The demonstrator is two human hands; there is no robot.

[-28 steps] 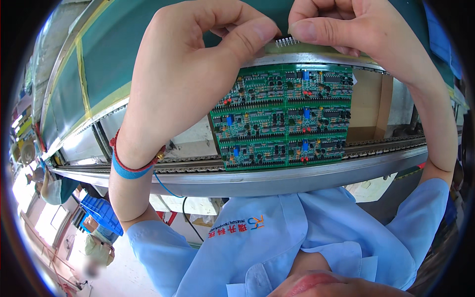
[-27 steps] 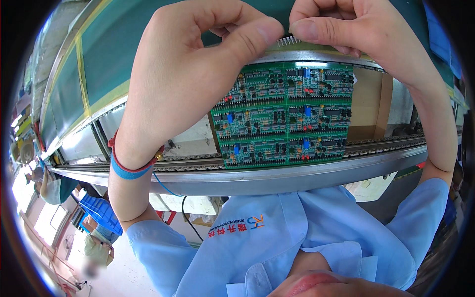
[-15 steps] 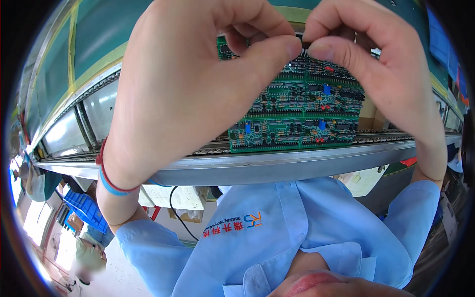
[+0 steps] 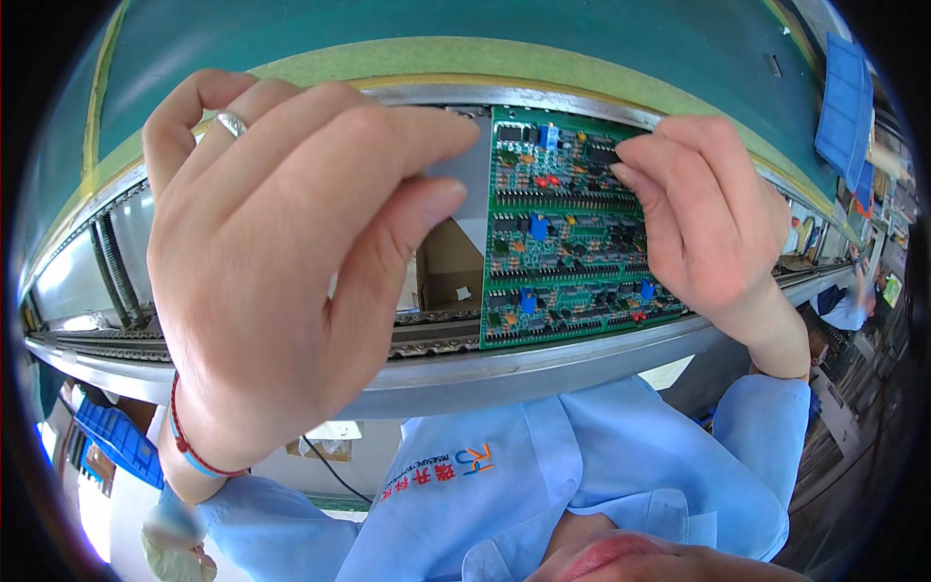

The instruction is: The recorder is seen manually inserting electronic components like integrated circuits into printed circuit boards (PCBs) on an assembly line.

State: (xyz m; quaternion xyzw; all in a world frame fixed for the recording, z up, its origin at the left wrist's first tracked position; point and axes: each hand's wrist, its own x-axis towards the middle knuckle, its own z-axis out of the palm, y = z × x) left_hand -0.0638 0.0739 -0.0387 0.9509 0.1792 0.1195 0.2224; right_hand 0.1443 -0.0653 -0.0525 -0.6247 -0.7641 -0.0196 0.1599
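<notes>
A green circuit board panel (image 4: 499, 228) lies across the metal rails, crowded with black chips, rows of pins, blue block-shaped parts and small red parts. My left hand (image 4: 272, 233) is off the panel's left edge, thumb and forefinger apart with nothing visible between them. Over the panel's upper right, my right hand (image 4: 708, 213) has its thumb and forefinger drawn together beside a black chip (image 4: 603, 153). Whatever those fingertips hold, if anything, cannot be made out. The right hand hides part of the panel's right side.
The near metal rail (image 4: 436, 378) and a chain track (image 4: 432, 337) run in front of the panel. Between the rails, an open cardboard box (image 4: 451, 276) shows below. A green surface (image 4: 388, 48) stretches beyond the far rail. Blue bins stand at far right (image 4: 842, 116) and lower left (image 4: 121, 441).
My hands, earlier close together over the panel's top, have moved apart. The left thumb and forefinger have parted. The panel now appears lower in the view, with its left edge uncovered.
</notes>
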